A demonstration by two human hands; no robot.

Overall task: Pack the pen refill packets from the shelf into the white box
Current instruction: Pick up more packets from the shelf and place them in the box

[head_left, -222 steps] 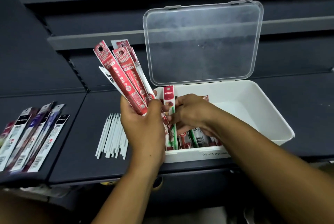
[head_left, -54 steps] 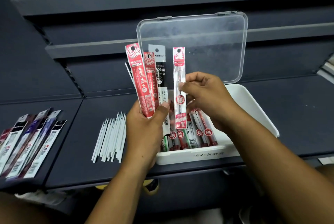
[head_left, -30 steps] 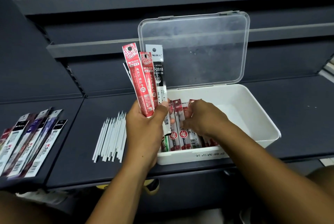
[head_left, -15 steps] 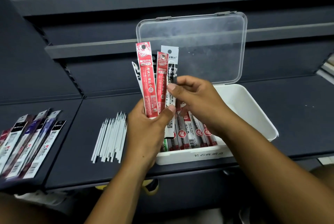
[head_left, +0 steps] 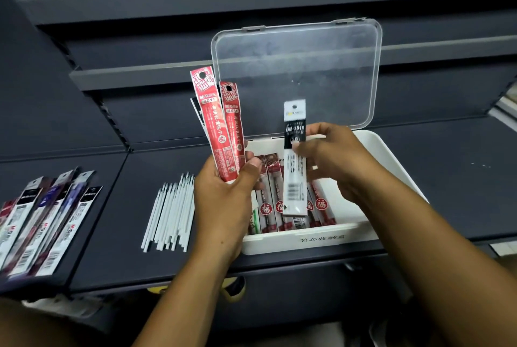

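Packets (head_left: 272, 206) already packed are laid side by side in the left part of the white box (head_left: 279, 241), their long axes running from its front wall to its back. A black-and-white packet (head_left: 294, 156) is pinched near its middle between thumb and curled fingers of the right hand (head_left: 335, 159) and held upright directly above that row. Two red packets (head_left: 216, 128) are gripped upright in the left hand (head_left: 223, 195) over the box's left front corner. The held packet is judged to need tipping flat, front to back, then lowering; the right hand is the nearer. Further packets (head_left: 47, 220) lie on the shelf, well left of the box.
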